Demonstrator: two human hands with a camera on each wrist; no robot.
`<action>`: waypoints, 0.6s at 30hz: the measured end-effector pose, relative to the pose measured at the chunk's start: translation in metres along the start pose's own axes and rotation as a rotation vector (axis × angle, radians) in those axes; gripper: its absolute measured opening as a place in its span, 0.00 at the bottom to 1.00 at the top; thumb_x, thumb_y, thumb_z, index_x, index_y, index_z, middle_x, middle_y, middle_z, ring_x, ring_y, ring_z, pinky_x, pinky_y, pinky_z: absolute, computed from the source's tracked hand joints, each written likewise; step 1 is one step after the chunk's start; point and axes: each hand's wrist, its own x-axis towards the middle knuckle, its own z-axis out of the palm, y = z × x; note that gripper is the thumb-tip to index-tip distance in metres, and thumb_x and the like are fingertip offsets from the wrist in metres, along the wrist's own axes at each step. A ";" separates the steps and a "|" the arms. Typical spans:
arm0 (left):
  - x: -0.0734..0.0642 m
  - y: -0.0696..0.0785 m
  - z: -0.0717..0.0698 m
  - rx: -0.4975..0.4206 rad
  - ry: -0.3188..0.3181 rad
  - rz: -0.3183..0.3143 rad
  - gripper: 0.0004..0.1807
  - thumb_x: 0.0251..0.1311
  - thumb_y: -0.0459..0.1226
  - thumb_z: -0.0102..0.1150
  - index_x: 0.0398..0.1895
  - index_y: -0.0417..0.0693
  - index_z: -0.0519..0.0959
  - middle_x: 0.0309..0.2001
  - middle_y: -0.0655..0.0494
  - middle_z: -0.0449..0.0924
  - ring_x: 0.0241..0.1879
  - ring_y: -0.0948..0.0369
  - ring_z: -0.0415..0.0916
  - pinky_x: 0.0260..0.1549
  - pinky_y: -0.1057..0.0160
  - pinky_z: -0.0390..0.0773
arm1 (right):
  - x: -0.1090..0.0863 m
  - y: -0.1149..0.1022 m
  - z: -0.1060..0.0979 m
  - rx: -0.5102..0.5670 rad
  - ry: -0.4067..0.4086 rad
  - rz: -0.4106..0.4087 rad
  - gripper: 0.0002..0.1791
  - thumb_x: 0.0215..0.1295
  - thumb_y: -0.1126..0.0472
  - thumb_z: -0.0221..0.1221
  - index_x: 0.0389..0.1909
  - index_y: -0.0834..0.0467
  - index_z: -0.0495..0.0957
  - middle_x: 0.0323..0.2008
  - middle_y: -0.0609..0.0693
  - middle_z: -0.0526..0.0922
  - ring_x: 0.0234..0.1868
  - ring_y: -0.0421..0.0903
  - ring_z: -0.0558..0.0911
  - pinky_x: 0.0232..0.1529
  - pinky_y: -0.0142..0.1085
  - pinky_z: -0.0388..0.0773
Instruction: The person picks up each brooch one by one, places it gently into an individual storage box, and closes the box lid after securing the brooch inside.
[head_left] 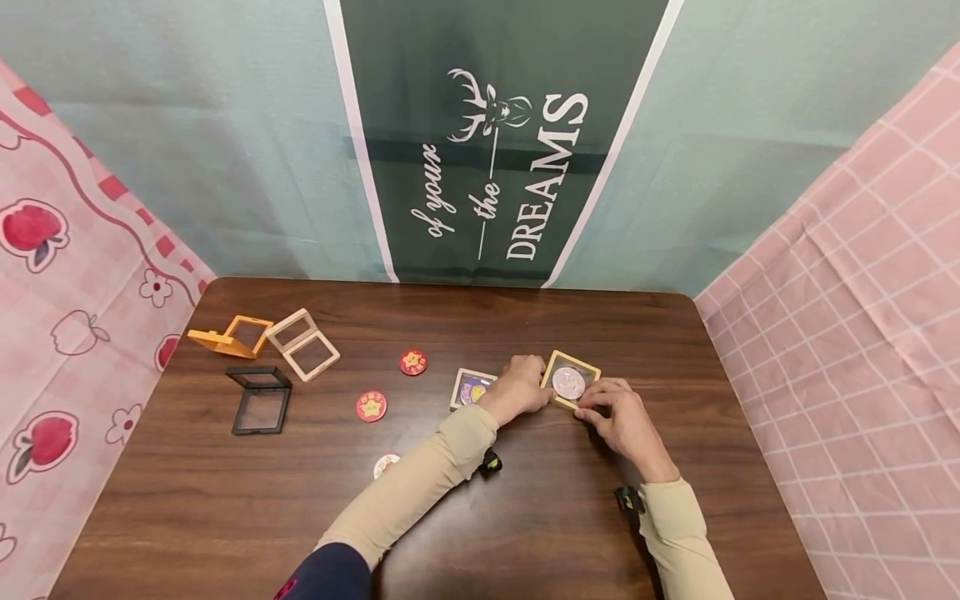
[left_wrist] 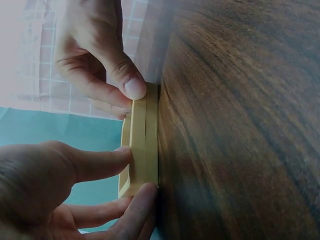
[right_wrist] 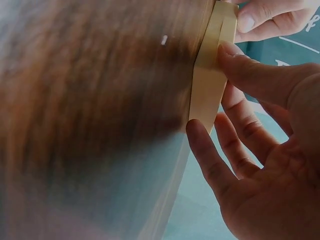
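Observation:
A square yellow display frame (head_left: 579,362) lies flat on the wooden table, with a pale pink round badge (head_left: 568,382) seen behind its clear window. My left hand (head_left: 517,390) grips the frame's left side, its thumb on the upper edge and fingertips low at a corner (left_wrist: 144,140). At the near right corner my right hand (head_left: 626,421) holds the same frame, thumb against the near side and fingers spread along the adjoining side (right_wrist: 210,75). Partly hidden by the left hand is a pale frame (head_left: 455,390) containing a purple and yellow badge (head_left: 471,390).
Two red star badges (head_left: 371,406) (head_left: 412,362) and a white badge (head_left: 386,465), partly covered by the left sleeve, lie left of the hands. Farther left, an orange frame (head_left: 225,342), a beige frame (head_left: 303,343) and a black frame (head_left: 260,402) stand unfolded. Curtains border the table.

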 end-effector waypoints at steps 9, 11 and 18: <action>0.000 -0.001 0.002 0.028 0.025 0.016 0.12 0.63 0.43 0.75 0.32 0.49 0.79 0.32 0.56 0.78 0.33 0.57 0.75 0.31 0.58 0.76 | 0.000 -0.005 -0.002 -0.026 0.009 -0.008 0.09 0.53 0.74 0.78 0.29 0.60 0.89 0.38 0.51 0.88 0.48 0.54 0.83 0.54 0.45 0.77; 0.002 -0.002 0.003 0.026 0.020 0.013 0.12 0.63 0.44 0.75 0.33 0.49 0.80 0.33 0.54 0.79 0.34 0.57 0.76 0.32 0.57 0.77 | 0.000 -0.006 -0.002 -0.034 0.004 -0.015 0.09 0.53 0.74 0.78 0.29 0.60 0.89 0.38 0.52 0.88 0.48 0.54 0.83 0.53 0.49 0.78; 0.019 -0.015 0.023 0.089 0.061 0.066 0.14 0.60 0.45 0.77 0.39 0.48 0.82 0.39 0.52 0.83 0.36 0.57 0.79 0.35 0.56 0.81 | 0.001 -0.008 -0.003 -0.075 -0.016 -0.020 0.08 0.53 0.74 0.78 0.29 0.61 0.89 0.37 0.53 0.88 0.47 0.55 0.83 0.53 0.54 0.80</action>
